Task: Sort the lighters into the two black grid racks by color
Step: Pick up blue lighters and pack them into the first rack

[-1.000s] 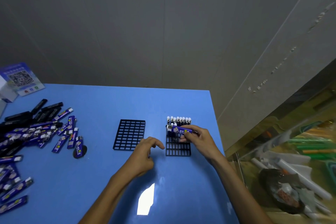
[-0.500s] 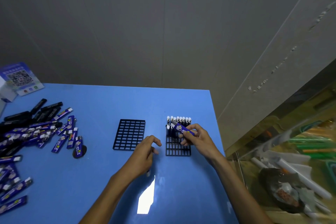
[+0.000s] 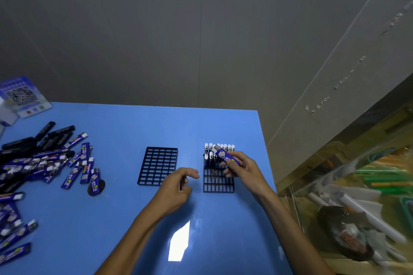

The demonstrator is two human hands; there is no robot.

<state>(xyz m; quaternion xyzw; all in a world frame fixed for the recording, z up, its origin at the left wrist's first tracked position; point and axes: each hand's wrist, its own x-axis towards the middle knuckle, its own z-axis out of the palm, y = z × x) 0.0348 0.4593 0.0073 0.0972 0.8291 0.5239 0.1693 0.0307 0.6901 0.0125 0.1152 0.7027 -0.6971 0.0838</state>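
Hands apart | your R hand point(image 3: 242, 171) pinches blue lighter point(image 3: 225, 155), tilted over R rack point(image 3: 218, 179) w/ upright lighters at back | L hand point(image 3: 176, 187) loosely curled btwn racks, beside L rack point(image 3: 157, 165) | loose lighters point(image 3: 44, 163) far left on table point(image 3: 125, 129)

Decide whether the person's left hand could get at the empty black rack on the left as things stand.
Probably yes. The left hand hovers at the near right corner of the empty rack, with only bare blue table between. It seems to hold something small and dark, which could hamper a grasp.
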